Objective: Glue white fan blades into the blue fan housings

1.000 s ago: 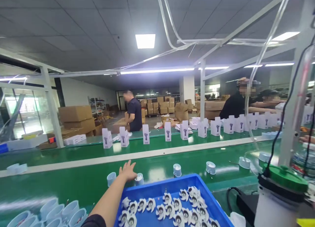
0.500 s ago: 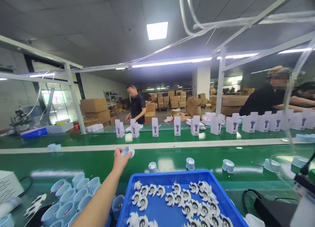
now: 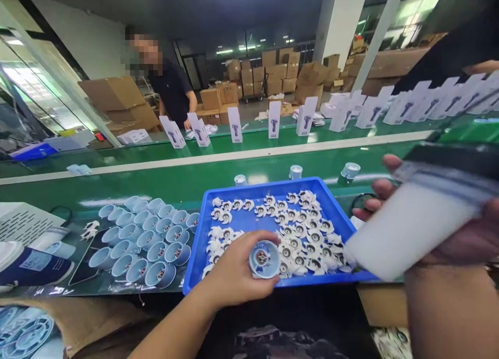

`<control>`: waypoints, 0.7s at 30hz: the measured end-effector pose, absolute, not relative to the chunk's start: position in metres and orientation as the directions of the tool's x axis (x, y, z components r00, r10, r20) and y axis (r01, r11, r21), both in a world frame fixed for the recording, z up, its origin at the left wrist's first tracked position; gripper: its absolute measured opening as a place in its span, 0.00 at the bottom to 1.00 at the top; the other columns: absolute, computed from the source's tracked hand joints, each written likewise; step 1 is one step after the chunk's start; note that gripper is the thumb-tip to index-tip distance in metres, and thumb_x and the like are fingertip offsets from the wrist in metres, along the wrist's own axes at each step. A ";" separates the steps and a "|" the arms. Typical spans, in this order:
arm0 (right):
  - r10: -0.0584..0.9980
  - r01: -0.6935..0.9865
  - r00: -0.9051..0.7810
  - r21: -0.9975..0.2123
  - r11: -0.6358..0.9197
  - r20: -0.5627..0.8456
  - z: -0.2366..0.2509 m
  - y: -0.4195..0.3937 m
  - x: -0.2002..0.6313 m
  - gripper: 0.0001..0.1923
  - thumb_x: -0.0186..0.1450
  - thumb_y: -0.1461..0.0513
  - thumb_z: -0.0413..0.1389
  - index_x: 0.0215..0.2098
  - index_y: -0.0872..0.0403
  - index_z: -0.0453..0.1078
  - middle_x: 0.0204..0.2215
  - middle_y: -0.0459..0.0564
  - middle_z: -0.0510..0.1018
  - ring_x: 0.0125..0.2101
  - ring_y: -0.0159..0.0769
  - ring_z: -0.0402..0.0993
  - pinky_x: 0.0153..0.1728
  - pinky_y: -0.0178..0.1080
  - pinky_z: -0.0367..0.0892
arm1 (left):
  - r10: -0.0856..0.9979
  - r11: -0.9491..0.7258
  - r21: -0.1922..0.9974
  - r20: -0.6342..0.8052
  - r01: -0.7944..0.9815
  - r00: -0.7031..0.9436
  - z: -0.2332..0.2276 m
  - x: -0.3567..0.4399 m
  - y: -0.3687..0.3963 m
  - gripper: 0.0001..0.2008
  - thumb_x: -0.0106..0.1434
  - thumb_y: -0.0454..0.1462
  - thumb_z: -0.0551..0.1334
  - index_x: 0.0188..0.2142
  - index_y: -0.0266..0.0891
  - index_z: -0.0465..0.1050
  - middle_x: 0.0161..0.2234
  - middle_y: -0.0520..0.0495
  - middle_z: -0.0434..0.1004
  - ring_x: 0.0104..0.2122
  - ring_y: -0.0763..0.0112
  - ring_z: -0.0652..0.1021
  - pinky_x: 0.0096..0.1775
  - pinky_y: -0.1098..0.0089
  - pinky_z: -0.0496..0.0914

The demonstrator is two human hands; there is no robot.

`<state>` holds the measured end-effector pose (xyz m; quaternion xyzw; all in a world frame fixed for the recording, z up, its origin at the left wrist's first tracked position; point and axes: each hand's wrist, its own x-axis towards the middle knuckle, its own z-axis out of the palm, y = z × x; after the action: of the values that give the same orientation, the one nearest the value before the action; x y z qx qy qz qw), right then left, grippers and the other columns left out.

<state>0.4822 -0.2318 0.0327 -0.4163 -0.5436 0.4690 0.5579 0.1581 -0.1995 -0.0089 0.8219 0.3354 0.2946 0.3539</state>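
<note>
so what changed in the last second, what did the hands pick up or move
The left hand took a pale blue cup off the green belt and drew it back over the blue tray. The right hand came in holding a white bottle. Tray and grouped cups stayed put.

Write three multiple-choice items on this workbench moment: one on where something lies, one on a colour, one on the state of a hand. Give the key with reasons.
1. Where is the cluster of pale blue cups?
A. Inside the tray
B. On the bench to the left of the tray
C. On the far belt

2. What colour is the tray that holds the white impellers?
A. Blue
B. Red
C. Grey

3. What is the left hand doing?
A. Resting flat and empty
B. Gripping a round blue part
C. Holding a white box

Key: 1 B, the cups stand beside the tray's left wall; 2 A, its rim is bright blue; 3 B, the fingers close round the disc over the tray's near edge.
</note>
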 end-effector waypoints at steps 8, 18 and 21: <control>0.908 -0.503 0.136 -0.762 0.408 0.396 0.077 -0.234 0.382 0.37 0.48 0.41 0.67 0.48 0.50 0.65 0.29 0.44 0.69 0.28 0.37 0.71 0.28 0.40 0.72 | 0.588 -0.736 0.596 0.330 0.321 0.738 0.018 0.207 -0.215 0.26 0.47 0.50 0.73 0.41 0.41 0.71 0.36 0.47 0.78 0.37 0.60 0.78 0.40 0.64 0.70; 0.858 -0.414 0.261 -0.752 0.513 0.442 0.075 -0.245 0.385 0.33 0.56 0.36 0.58 0.45 0.53 0.66 0.29 0.46 0.69 0.27 0.38 0.70 0.27 0.42 0.72 | 0.596 -0.753 0.546 0.330 0.367 0.732 0.018 0.219 -0.220 0.22 0.48 0.47 0.72 0.38 0.40 0.71 0.35 0.47 0.77 0.36 0.59 0.77 0.39 0.64 0.69; 0.884 -0.394 0.227 -0.792 0.466 0.408 0.077 -0.245 0.385 0.32 0.57 0.38 0.59 0.46 0.51 0.64 0.30 0.46 0.67 0.28 0.37 0.70 0.28 0.41 0.72 | 0.596 -0.744 0.564 0.314 0.360 0.739 0.019 0.222 -0.224 0.22 0.48 0.47 0.72 0.38 0.40 0.71 0.34 0.47 0.78 0.36 0.59 0.77 0.38 0.64 0.70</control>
<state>0.3854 -0.2450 0.0771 -0.2766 -0.4432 0.4362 0.7327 0.2222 -0.2241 0.0195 0.9009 0.2650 0.2451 0.2408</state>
